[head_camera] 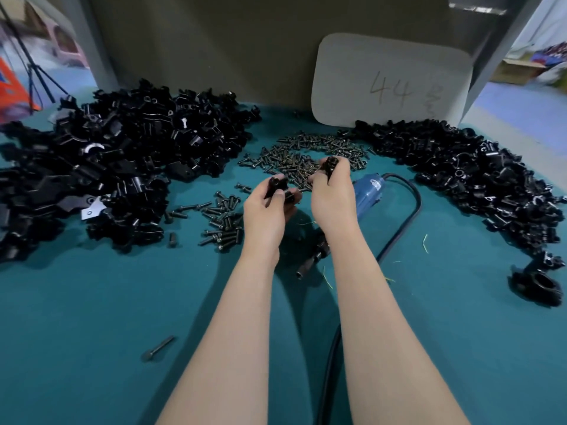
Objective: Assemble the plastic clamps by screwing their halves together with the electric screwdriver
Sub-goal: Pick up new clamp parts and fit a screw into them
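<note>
Head view: the left hand (pixel 270 210) is raised over the teal cloth-covered counter (pixel 92 302), its fingers curled round a black plastic clamp half (pixel 277 186) that sticks out above the knuckles. Just to its right and a little further forward, the right hand (pixel 333 193) pinches a second black clamp half (pixel 330 165) between thumb and fingertips, holding it upright. The two pieces are near each other but apart. Both bare forearms reach straight forward from the lower edge, roughly parallel, backs of the hands toward the camera.

The blue electric screwdriver (pixel 369 191) lies on the counter beside and under the right hand, partly hidden by the wrist; its dark nose (pixel 310 262) shows between the forearms, and its black cable (pixel 412 216) loops off to the right and back toward the person.

Beyond the hands lies a spread of small dark screws (pixel 306 148), and left of the left hand a scatter of longer black bolts (pixel 224 220). A large heap of black plastic clamp parts (pixel 107 161) fills the left side, and a heap of smaller black clamp pieces (pixel 466 173) the right. A grey rounded board marked "44" (pixel 389 84) leans at the back.
</note>
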A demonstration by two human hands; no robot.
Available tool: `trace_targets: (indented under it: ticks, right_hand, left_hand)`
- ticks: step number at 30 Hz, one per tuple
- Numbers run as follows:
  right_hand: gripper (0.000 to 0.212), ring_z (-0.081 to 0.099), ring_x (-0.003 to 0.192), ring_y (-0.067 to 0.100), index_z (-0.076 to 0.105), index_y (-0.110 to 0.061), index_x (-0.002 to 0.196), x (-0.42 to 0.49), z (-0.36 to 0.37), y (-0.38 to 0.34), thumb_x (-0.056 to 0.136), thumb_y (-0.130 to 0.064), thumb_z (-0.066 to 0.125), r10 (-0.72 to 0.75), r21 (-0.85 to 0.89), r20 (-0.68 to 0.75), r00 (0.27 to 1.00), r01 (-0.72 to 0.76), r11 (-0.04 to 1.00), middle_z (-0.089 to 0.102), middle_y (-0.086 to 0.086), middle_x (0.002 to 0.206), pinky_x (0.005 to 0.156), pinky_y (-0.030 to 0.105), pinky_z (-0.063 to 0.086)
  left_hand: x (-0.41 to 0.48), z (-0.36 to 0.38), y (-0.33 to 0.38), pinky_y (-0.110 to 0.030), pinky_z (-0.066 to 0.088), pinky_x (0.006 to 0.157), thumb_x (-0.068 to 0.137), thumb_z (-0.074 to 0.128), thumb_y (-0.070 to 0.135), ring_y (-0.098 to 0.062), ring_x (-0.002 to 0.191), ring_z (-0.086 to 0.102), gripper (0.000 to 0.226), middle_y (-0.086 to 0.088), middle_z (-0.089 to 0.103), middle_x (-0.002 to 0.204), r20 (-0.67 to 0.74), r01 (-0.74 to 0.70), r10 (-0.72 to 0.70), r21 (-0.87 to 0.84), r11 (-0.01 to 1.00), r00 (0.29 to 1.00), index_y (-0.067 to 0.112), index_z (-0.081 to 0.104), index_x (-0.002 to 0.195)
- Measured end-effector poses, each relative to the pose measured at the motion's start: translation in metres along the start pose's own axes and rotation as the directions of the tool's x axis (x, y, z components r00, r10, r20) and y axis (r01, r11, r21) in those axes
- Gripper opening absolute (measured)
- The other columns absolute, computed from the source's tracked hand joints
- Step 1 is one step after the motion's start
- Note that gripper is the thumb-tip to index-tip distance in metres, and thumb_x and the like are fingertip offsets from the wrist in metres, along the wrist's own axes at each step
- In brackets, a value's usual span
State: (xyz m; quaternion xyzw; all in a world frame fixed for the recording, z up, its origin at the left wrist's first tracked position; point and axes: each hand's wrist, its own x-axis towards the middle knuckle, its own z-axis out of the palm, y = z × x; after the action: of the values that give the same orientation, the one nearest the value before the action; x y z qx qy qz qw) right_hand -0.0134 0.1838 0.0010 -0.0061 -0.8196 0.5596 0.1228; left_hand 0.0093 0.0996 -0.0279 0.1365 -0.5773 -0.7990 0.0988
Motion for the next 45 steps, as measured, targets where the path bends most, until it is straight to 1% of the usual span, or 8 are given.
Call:
trace_targets:
  ticks: [2, 6, 15, 22, 29, 35, 40, 45]
  right_hand:
    - [0.006, 0.042, 0.07, 0.013, 0.036, -0.011, 0.104, 0.003, -0.003, -0.002, 0.098, -0.013, 0.036, 0.067, -0.111, 0.134, 0.989, -0.052, 0.992, 0.043, -0.003, 0.081, 0.057, 0.03, 0.036]
    - [0.015, 0.063, 0.091, 0.029, 0.055, -0.014, 0.088, 0.003, -0.006, -0.008, 0.094, -0.004, 0.046, 0.121, -0.023, 0.365, 0.923, -0.121, 0.992, 0.064, 0.011, 0.096, 0.092, 0.051, 0.05]
    - [0.024, 0.062, 0.086, 0.016, 0.065, -0.013, 0.113, -0.001, 0.0, -0.005, 0.09, -0.018, 0.064, -0.09, -0.263, 0.197, 0.976, 0.141, 0.955, 0.069, 0.003, 0.098, 0.068, 0.008, 0.047]
    - [0.031, 0.062, 0.099, 0.02, 0.065, -0.012, 0.116, -0.006, -0.004, -0.006, 0.089, -0.007, 0.05, -0.131, -0.305, 0.327, 0.936, 0.236, 0.922, 0.07, 0.004, 0.105, 0.088, 0.035, 0.05]
    - [0.019, 0.05, 0.077, 0.01, 0.066, -0.014, 0.108, -0.002, -0.009, 0.002, 0.09, -0.015, 0.059, -0.21, -0.344, 0.279, 0.937, 0.302, 0.889, 0.06, -0.007, 0.085, 0.059, 0.01, 0.035]
    - [0.013, 0.048, 0.068, -0.003, 0.063, -0.019, 0.101, -0.003, -0.01, 0.002, 0.091, -0.013, 0.058, -0.211, -0.31, 0.295, 0.932, 0.303, 0.901, 0.053, -0.018, 0.075, 0.059, -0.001, 0.035]
    - [0.026, 0.058, 0.098, 0.019, 0.059, -0.017, 0.12, 0.0, -0.016, 0.002, 0.094, -0.015, 0.054, -0.149, -0.296, 0.441, 0.885, 0.3, 0.907, 0.06, 0.007, 0.114, 0.087, 0.032, 0.048]
    - [0.04, 0.061, 0.097, 0.009, 0.053, -0.021, 0.13, -0.001, -0.02, 0.005, 0.091, -0.016, 0.062, -0.131, -0.212, 0.327, 0.936, 0.208, 0.955, 0.06, -0.01, 0.11, 0.093, 0.027, 0.049]
  left_hand:
    - [0.002, 0.0, 0.001, -0.03, 0.054, 0.09, 0.103, 0.038, 0.006, -0.017, 0.094, 0.067, 0.027, -0.003, 0.07, 0.095, -0.005, -0.011, 0.011, -0.031, 0.999, 1.0, 0.02, 0.059, 0.111]
    - [0.001, 0.003, -0.002, -0.041, 0.047, 0.103, 0.101, 0.043, 0.01, -0.021, 0.109, 0.063, 0.028, -0.003, 0.067, 0.109, -0.024, -0.035, 0.035, -0.004, 0.999, 0.999, 0.022, 0.057, 0.121]
    - [-0.001, 0.006, -0.004, -0.025, 0.048, 0.092, 0.095, 0.055, 0.015, -0.014, 0.101, 0.059, 0.036, -0.001, 0.063, 0.106, 0.12, -0.098, 0.096, 0.011, 0.995, 0.988, 0.022, 0.054, 0.13]
    - [0.001, 0.006, -0.003, -0.01, 0.047, 0.081, 0.101, 0.047, 0.016, -0.007, 0.101, 0.058, 0.025, -0.002, 0.062, 0.119, 0.062, -0.197, 0.19, 0.118, 0.973, 0.98, 0.022, 0.053, 0.124]
    - [0.0, 0.007, -0.005, -0.008, 0.043, 0.08, 0.104, 0.038, 0.02, -0.003, 0.098, 0.057, 0.029, 0.015, 0.059, 0.104, 0.049, -0.273, 0.269, 0.245, 0.93, 0.962, 0.022, 0.049, 0.131]
    - [-0.003, 0.007, 0.001, -0.034, 0.049, 0.097, 0.101, 0.047, 0.022, -0.018, 0.103, 0.06, 0.02, -0.006, 0.063, 0.109, 0.06, -0.216, 0.21, 0.125, 0.968, 0.976, 0.032, 0.051, 0.118]
    - [-0.004, 0.006, 0.003, -0.041, 0.044, 0.105, 0.096, 0.056, 0.02, -0.02, 0.116, 0.058, 0.021, -0.007, 0.063, 0.122, 0.086, -0.139, 0.133, 0.067, 0.988, 0.987, 0.036, 0.052, 0.109]
    - [-0.001, 0.006, 0.0, -0.045, 0.045, 0.104, 0.098, 0.054, 0.023, -0.022, 0.114, 0.06, 0.016, -0.009, 0.064, 0.12, 0.1, -0.131, 0.122, 0.08, 0.988, 0.987, 0.029, 0.054, 0.112]
